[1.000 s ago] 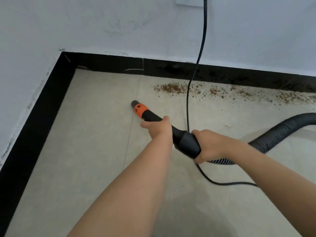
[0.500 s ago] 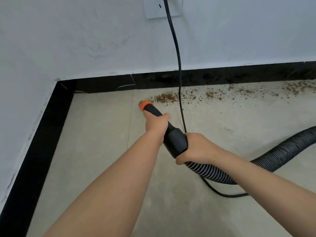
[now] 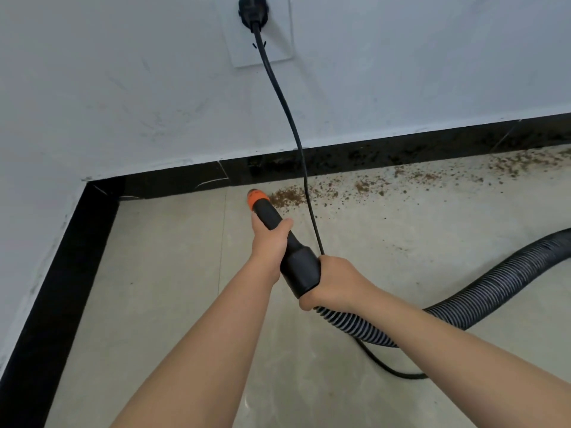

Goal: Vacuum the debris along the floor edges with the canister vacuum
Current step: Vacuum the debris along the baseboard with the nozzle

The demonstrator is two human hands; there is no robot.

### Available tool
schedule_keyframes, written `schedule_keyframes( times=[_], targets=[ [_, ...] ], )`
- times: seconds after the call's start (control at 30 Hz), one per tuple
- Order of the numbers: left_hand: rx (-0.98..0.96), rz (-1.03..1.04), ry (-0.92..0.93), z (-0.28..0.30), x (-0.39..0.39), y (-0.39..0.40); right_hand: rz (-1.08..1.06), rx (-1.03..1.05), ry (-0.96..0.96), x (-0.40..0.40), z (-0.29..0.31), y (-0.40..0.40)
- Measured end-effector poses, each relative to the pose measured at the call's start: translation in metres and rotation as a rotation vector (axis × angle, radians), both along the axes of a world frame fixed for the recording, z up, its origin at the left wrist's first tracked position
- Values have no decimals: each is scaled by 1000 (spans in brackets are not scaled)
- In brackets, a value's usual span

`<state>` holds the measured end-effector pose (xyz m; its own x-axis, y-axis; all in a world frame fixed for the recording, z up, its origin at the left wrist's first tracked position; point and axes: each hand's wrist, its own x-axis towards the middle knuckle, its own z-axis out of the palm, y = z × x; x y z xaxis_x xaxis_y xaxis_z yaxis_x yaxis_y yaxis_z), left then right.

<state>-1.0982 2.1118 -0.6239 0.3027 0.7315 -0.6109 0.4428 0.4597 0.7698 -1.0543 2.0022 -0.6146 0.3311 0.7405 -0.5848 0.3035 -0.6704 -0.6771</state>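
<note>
A black vacuum nozzle (image 3: 301,267) with an orange tip (image 3: 258,197) points at the floor near the back wall. My left hand (image 3: 268,239) grips its narrow front part. My right hand (image 3: 335,279) grips the wide rear collar where the ribbed black hose (image 3: 482,298) joins. Brown crumbly debris (image 3: 287,196) lies just right of the tip and trails right along the black skirting (image 3: 401,156). The canister itself is out of view.
A black power cord (image 3: 296,134) hangs from a plug (image 3: 251,10) in a white wall socket, passes right of the nozzle and loops on the beige tile floor (image 3: 160,273). Black skirting also runs along the left wall (image 3: 55,288), meeting in a corner.
The nozzle tip has moved away from me toward the back wall and now sits close to the debris pile. The view has tilted up, showing the socket and plug.
</note>
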Motion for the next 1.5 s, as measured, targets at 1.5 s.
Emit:
schedule_keyframes(
  times=[1.5],
  targets=[
    [-107,916,-88,21,-148,61,552,57,-224,-98,9,86]
  ],
)
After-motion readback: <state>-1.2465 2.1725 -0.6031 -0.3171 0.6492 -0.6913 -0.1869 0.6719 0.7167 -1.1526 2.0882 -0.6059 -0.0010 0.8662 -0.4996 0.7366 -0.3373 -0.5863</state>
